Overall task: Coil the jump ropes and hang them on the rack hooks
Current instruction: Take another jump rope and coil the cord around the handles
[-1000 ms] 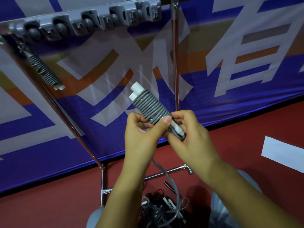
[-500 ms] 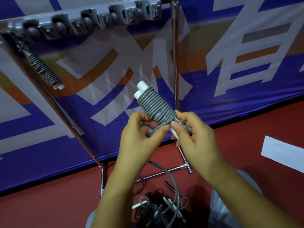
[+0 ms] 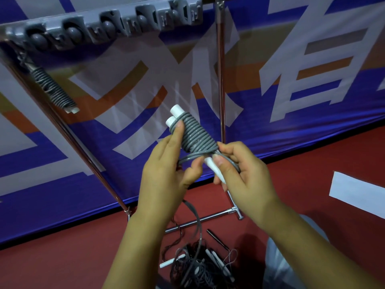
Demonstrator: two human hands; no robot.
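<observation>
A grey jump rope (image 3: 194, 135) is wound in tight turns round its two white handles, held tilted at the centre. My left hand (image 3: 166, 170) grips the bundle from the left, forefinger along the coils and thumb under the loose cord. My right hand (image 3: 243, 176) pinches the free grey cord and the lower white handle ends. The cord's tail (image 3: 196, 232) hangs down toward the floor. Another coiled grey rope (image 3: 53, 89) hangs from the left end of the grey hook rail (image 3: 108, 26) at the top.
The rack's metal poles (image 3: 220, 80) and base bar (image 3: 208, 217) stand before a blue, white and orange banner (image 3: 312, 69). A tangle of dark ropes with white handles (image 3: 200, 270) lies on the red floor below my hands. A white floor marking (image 3: 358, 192) is at right.
The bundle has moved slightly up and right. My left forefinger now stretches up along the coils, and my right hand has drawn the cord round the lower end of the handles.
</observation>
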